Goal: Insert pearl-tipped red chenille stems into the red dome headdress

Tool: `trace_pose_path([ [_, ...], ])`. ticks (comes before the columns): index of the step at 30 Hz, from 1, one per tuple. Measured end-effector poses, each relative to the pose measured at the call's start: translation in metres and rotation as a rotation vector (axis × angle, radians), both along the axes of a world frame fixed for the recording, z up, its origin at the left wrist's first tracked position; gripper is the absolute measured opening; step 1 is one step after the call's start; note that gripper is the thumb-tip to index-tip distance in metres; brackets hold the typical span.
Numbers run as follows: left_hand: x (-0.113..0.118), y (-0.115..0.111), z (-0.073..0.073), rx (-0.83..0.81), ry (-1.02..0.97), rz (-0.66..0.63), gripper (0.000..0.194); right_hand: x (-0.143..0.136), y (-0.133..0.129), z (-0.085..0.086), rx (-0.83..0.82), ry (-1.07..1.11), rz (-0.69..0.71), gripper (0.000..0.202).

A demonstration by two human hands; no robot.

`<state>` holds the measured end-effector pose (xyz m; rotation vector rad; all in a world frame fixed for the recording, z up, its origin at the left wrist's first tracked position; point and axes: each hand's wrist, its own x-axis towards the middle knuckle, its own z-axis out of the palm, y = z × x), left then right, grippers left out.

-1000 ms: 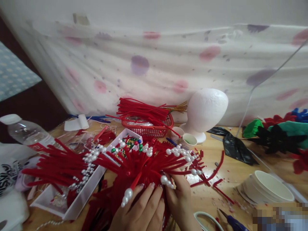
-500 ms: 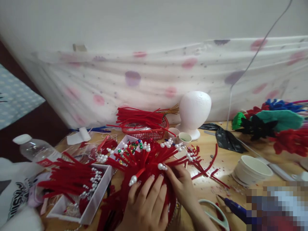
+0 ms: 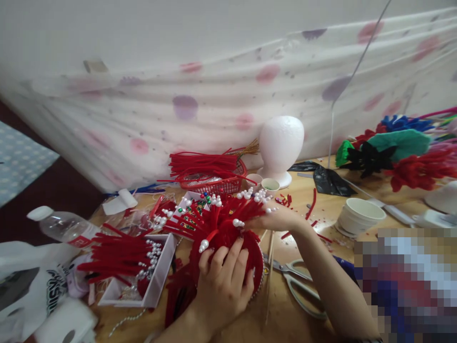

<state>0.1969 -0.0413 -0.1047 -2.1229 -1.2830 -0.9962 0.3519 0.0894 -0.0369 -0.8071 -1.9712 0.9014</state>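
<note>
Far left: white plastic bag, then a clear bottle with a white cap. Next, a white tray, angled on the wooden surface; a bundle of pearl-tipped red stems lies across it. Behind, a small box of coloured beads, partly covered.

Centre: red plush piece, round, edged with small pearls, more pearl-tipped stems fanning from its top. Left hand lies over its front, fingers slightly parted on the red material; cannot tell if that grip is clamped. Beyond, red basket with loose red stems on top.

Right hand reaches in from the right to the fanned stems; fingertips mostly hidden, grip state cannot be told. White foam head stands behind. Under the right forearm, scissors, beside thin sticks.

Right: cream pots, stacked; plush flowers in several colours behind.
</note>
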Motion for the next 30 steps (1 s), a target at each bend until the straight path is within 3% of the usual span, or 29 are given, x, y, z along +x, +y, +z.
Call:
trace_pose_path([
  [4, 0.000, 0.000, 0.000, 0.000, 0.003, -0.002, 0.024, -0.002, 0.007, 0.007, -0.076, -0.108, 0.242, 0.005],
  [10, 0.001, -0.001, 0.000, 0.005, 0.013, 0.050, 0.024, -0.004, 0.009, 0.010, -0.004, -0.176, 0.369, 0.014],
  [17, 0.001, -0.002, 0.002, -0.014, 0.058, 0.061, 0.023, -0.004, 0.010, 0.008, 0.000, -0.204, 0.277, 0.015],
  [21, 0.002, -0.003, 0.002, -0.007, 0.058, 0.065, 0.023, -0.003, 0.010, 0.009, 0.032, -0.206, 0.353, 0.015],
  [26, 0.001, -0.003, 0.007, -0.043, 0.034, 0.038, 0.023, 0.002, 0.011, 0.010, 0.009, -0.269, 0.298, 0.019],
  [30, -0.002, -0.001, 0.011, -0.086, 0.038, 0.014, 0.028, 0.003, 0.010, 0.013, -0.027, -0.198, 0.382, 0.018],
])
